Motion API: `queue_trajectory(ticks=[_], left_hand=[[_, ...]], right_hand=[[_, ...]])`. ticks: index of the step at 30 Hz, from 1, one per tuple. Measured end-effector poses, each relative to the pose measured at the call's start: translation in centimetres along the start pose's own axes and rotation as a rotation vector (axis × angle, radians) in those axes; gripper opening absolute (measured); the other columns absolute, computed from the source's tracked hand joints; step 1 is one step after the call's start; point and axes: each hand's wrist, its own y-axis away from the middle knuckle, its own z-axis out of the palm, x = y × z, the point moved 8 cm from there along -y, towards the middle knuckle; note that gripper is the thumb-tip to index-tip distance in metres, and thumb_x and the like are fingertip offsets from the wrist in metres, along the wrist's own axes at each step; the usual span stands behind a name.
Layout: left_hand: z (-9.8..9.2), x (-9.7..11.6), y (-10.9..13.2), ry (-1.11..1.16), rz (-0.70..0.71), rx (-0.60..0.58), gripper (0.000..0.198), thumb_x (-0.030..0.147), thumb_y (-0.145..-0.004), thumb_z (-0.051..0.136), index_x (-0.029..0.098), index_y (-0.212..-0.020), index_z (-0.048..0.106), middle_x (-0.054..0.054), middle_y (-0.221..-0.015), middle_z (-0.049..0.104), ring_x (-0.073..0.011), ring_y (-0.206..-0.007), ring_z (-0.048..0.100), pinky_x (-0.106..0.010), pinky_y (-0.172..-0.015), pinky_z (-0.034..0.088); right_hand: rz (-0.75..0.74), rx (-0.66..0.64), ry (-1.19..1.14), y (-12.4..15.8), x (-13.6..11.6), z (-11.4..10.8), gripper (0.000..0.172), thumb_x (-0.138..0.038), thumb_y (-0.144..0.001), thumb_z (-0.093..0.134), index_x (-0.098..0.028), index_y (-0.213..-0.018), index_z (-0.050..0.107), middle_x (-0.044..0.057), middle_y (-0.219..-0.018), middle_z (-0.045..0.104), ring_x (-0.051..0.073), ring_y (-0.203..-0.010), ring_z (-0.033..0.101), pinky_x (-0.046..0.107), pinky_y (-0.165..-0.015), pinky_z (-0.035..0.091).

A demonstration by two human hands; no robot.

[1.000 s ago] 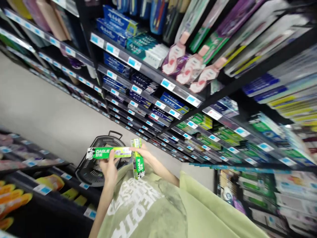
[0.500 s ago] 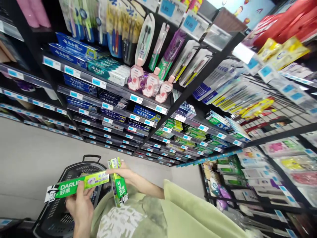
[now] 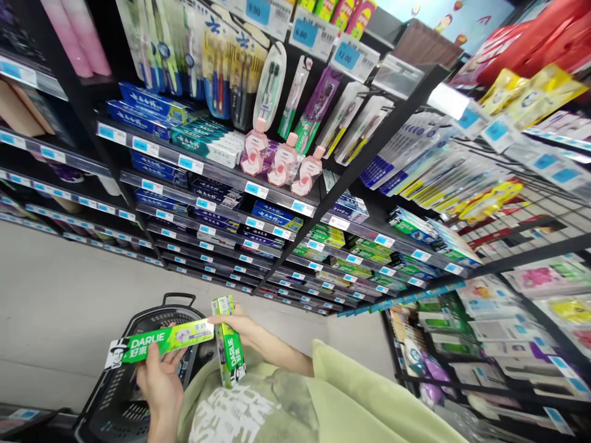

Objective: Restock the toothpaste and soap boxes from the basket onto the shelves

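My left hand grips a long green toothpaste box that lies nearly level, its printed face toward me. My right hand holds a second green toothpaste box by its upper end, so it hangs almost upright against my green shirt. The two boxes meet near their ends. Both hands are low in the view, above a black shopping basket.
Dark store shelves rise ahead with blue and green toothpaste boxes, three pink bottles and hanging toothbrush packs. More racks of packaged goods stand to the right. Grey aisle floor lies to the left.
My view has swung up and to the right, from the aisle and left shelves to the toothbrush racks. Both hands keep their boxes, now lower in view.
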Motion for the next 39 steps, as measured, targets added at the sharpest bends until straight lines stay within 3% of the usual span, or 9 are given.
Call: queue_trajectory(ticks=[7,17,24,34,39], left_hand=[[0.1,0.0,0.2,0.022,0.005,0.007,0.046,0.053,-0.077,0.071,0.024,-0.113,0.067,-0.006,-0.101,0.076,-0.0257,-0.094,0.072,-0.039,-0.080,0.056],[0.0,-0.8,-0.2,0.046,-0.008,-0.025,0.053,0.066,-0.084,0.056,0.023,-0.108,0.072,-0.008,-0.108,0.076,-0.0320,-0.108,0.069,-0.050,-0.096,0.054],[0.5,-0.4,0.2,0.031,0.032,-0.056,0.062,0.074,-0.086,0.044,0.025,-0.113,0.070,-0.009,-0.114,0.074,-0.0329,-0.111,0.069,-0.052,-0.095,0.055],[0.1,-0.1,0.0,0.057,0.053,-0.059,0.060,0.075,-0.086,0.046,0.026,-0.112,0.070,-0.009,-0.115,0.075,-0.0350,-0.112,0.069,-0.055,-0.094,0.055],[0.7,0.3,0.2,0.073,0.072,-0.066,0.059,0.073,-0.087,0.047,0.025,-0.113,0.069,-0.009,-0.116,0.074,-0.0351,-0.114,0.068,-0.057,-0.095,0.055]], right_hand=[[0.005,-0.009,-0.018,0.2,0.0,-0.2,0.050,-0.029,-0.043,0.093,-0.019,-0.081,0.063,-0.002,-0.070,0.064,0.016,-0.061,0.059,0.032,-0.063,0.050],[0.010,-0.020,0.005,0.2,-0.2,-0.3,0.044,-0.032,-0.043,0.092,-0.021,-0.074,0.063,-0.003,-0.068,0.065,0.017,-0.060,0.059,0.033,-0.059,0.049],[-0.010,-0.003,-0.003,0.3,-0.4,-0.4,0.044,-0.032,-0.041,0.094,-0.022,-0.068,0.061,-0.005,-0.063,0.062,0.017,-0.060,0.056,0.036,-0.063,0.046],[-0.009,-0.010,0.005,0.0,0.1,-0.2,0.043,-0.034,-0.044,0.093,-0.022,-0.070,0.062,-0.006,-0.063,0.063,0.016,-0.057,0.055,0.035,-0.062,0.047],[0.016,0.021,-0.004,-0.4,0.2,-0.6,0.051,-0.034,-0.038,0.097,-0.021,-0.072,0.061,-0.006,-0.066,0.064,0.015,-0.060,0.058,0.031,-0.060,0.049]])
